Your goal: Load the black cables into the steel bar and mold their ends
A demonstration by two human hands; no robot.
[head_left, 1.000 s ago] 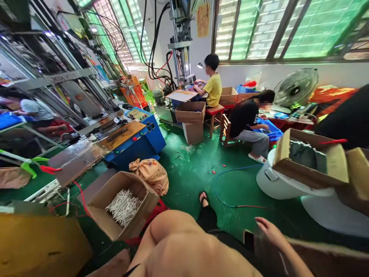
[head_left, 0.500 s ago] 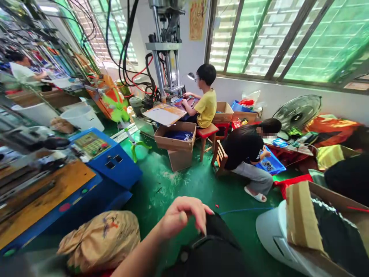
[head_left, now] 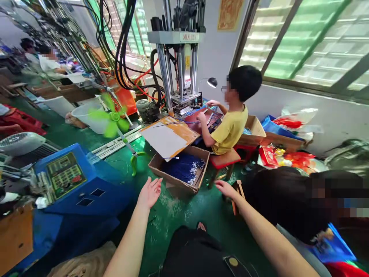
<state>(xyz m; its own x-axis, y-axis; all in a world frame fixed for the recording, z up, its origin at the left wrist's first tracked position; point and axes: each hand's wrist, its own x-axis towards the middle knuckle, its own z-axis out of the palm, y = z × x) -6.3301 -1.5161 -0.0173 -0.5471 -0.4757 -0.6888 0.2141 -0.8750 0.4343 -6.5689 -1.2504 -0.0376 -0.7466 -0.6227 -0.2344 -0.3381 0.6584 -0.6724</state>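
Note:
My left hand (head_left: 150, 191) reaches forward over the green floor with its fingers apart and nothing in it. It is just in front of the left edge of a cardboard box (head_left: 173, 184) that holds dark blue cables with white ends. My right hand (head_left: 226, 189) is to the right of that box, near a wooden chair (head_left: 238, 196); its fingers are extended and it holds nothing. A flat board (head_left: 167, 136) juts out above the box.
A person in yellow (head_left: 230, 127) sits on a stool at a tall press (head_left: 181, 57). Another person in black (head_left: 282, 200) sits close on the right. A blue machine (head_left: 86, 196) and a green fan (head_left: 114, 116) stand left.
The view has moved forward, nearer the box and press. My left hand has left the dark clothing and stretched out. My right hand has come into view.

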